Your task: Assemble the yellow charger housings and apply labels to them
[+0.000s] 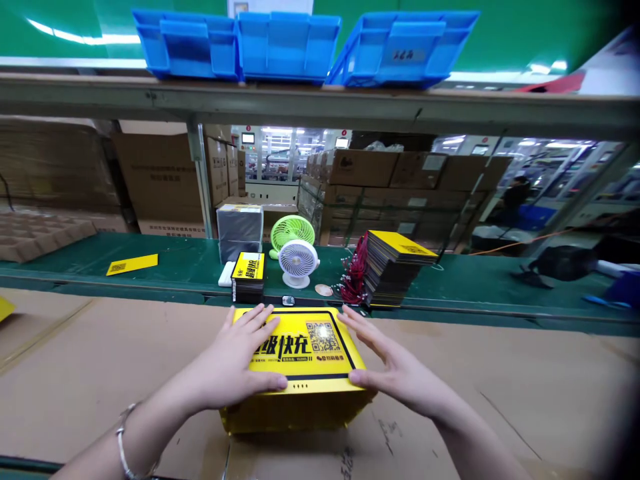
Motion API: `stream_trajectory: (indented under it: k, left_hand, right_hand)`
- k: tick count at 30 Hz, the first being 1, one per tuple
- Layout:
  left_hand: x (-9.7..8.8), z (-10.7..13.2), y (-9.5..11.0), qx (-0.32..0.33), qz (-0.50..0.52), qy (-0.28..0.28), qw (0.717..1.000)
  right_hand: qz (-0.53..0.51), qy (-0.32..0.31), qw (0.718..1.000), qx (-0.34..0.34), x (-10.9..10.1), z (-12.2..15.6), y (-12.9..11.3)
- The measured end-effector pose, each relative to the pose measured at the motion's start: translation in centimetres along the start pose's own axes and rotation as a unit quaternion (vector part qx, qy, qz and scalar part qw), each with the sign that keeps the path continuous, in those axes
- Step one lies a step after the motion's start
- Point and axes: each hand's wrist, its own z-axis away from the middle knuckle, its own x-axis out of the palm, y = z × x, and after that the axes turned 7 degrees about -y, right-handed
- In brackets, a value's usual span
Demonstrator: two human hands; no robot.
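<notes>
Resting the open left grip (235, 360) and open right grip (395, 367) on one yellow card stack (300, 353), with three blue bins (287, 47) beyond.

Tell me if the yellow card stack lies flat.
Flat: the yellow card stack lies face up on cardboard between left hand and right hand.

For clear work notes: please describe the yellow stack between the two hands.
On the brown cardboard before the green conveyor, a stack of yellow printed cards lies between the left hand and right hand. Unlike the stacks on the conveyor, both hands touch it.
</notes>
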Motion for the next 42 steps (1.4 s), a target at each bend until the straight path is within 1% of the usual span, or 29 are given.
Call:
stream_trajectory:
  k: [3,4,5,6,7,9,10,11,13,15,16,18,20,22,24,26,28,29,30,31,32,33,34,35,37,38,40,41,42]
  left_hand:
    - [-0.1,1.7,-1.7,-0.025,0.032,-0.006,0.999]
    - [-0.1,2.1,-2.1,-0.029,0.039,-0.007,0.999]
    - [-0.1,2.3,-2.3,-0.032,0.039,-0.006,0.999]
    - [-0.1,2.3,-2.2,-0.038,0.034,-0.001,0.999]
    - [0.1,2.1,-2.0,-0.045,0.024,0.006,0.999]
    - [0.5,1.3,-0.9,-0.063,-0.004,0.028,0.998]
    - [0.7,0.6,-0.1,-0.067,-0.017,0.038,0.997]
    - [1.0,0.0,0.6,-0.063,-0.029,0.043,0.997]
    - [1.5,-1.4,1.9,-0.035,-0.041,0.039,0.998]
    - [1.7,-2.2,2.6,-0.006,-0.040,0.027,0.999]
    - [1.7,-2.4,2.6,0.003,-0.036,0.025,0.999]
    - [1.4,-2.0,2.2,0.010,-0.026,0.026,0.999]
    - [1.0,-0.9,1.2,0.005,-0.007,0.035,0.999]
    - [0.7,0.8,-0.2,-0.017,0.036,0.047,0.998]
    - [1.2,2.6,-1.8,-0.045,0.115,0.062,0.990]
    - [2.9,4.4,-3.6,-0.057,0.222,0.074,0.971]
    - [5.7,5.8,-5.3,-0.048,0.323,0.082,0.942]
    - [7.2,6.3,-6.0,-0.041,0.355,0.085,0.930]
    - [8.7,6.7,-6.5,-0.030,0.375,0.071,0.924]
    - [9.9,7.0,-6.9,-0.024,0.386,0.063,0.920]
    - [10.7,7.2,-7.0,-0.026,0.390,0.065,0.918]
    - [11.1,7.3,-6.9,-0.031,0.388,0.069,0.918]
    - [11.2,7.2,-6.6,-0.039,0.383,0.079,0.919]
    - [10.9,7.1,-6.1,-0.048,0.377,0.090,0.920]
    - [9.7,6.4,-4.9,-0.060,0.378,0.107,0.918]
    - [9.0,5.8,-4.3,-0.056,0.394,0.109,0.911]
    - [8.1,4.2,-2.8,-0.030,0.453,0.094,0.886]
    - [7.9,3.2,-2.1,-0.014,0.483,0.079,0.872]
    - [8.0,2.1,-1.4,-0.002,0.502,0.062,0.863]
  right_hand:
    - [-0.067,-0.066,0.995,-0.032,-0.9,-1.9,0.7]
    - [-0.091,-0.078,0.992,-0.033,-1.1,-2.8,0.9]
    - [-0.102,-0.072,0.992,-0.026,-1.1,-3.9,1.1]
    - [-0.091,-0.045,0.995,-0.014,-1.0,-5.0,1.1]
    - [-0.058,-0.004,0.998,0.001,-0.7,-6.0,1.0]
    - [0.062,0.077,0.995,0.014,0.4,-7.6,0.1]
    - [0.132,0.100,0.986,0.005,1.2,-8.0,-0.6]
    - [0.197,0.100,0.975,-0.016,2.0,-8.1,-1.4]
    - [0.284,0.055,0.955,-0.069,3.7,-7.7,-3.2]
    - [0.317,-0.009,0.943,-0.106,4.9,-6.7,-4.6]
    - [0.317,-0.039,0.941,-0.111,5.2,-6.1,-5.0]
    - [0.307,-0.075,0.943,-0.103,4.9,-5.2,-5.2]
    - [0.290,-0.088,0.949,-0.090,3.7,-4.4,-4.6]
    - [0.253,-0.077,0.963,-0.060,2.2,-3.4,-3.4]
    - [0.170,-0.055,0.983,-0.030,1.1,-2.1,-1.5]
    - [0.044,-0.051,0.997,-0.036,1.2,-0.6,0.9]
    - [-0.061,-0.068,0.994,-0.055,2.6,0.9,3.4]
    - [-0.082,-0.070,0.993,-0.052,3.7,1.5,4.5]
    - [-0.074,-0.048,0.996,-0.025,4.9,1.9,5.4]
    - [-0.055,-0.002,0.998,0.002,6.0,2.2,6.0]
    - [-0.034,0.034,0.999,0.026,6.9,2.4,6.3]
    - [-0.013,0.065,0.997,0.050,7.5,2.5,6.4]
    - [0.005,0.081,0.994,0.069,7.7,2.6,6.2]
    - [0.022,0.084,0.993,0.086,7.6,2.7,5.9]
    - [0.061,0.084,0.988,0.118,6.4,3.0,5.1]
    - [0.083,0.096,0.983,0.134,5.7,3.3,4.8]
    - [0.134,0.157,0.966,0.153,4.4,4.0,4.3]
    - [0.166,0.203,0.954,0.143,4.2,4.2,4.0]
    - [0.202,0.253,0.940,0.112,4.2,4.4,3.7]
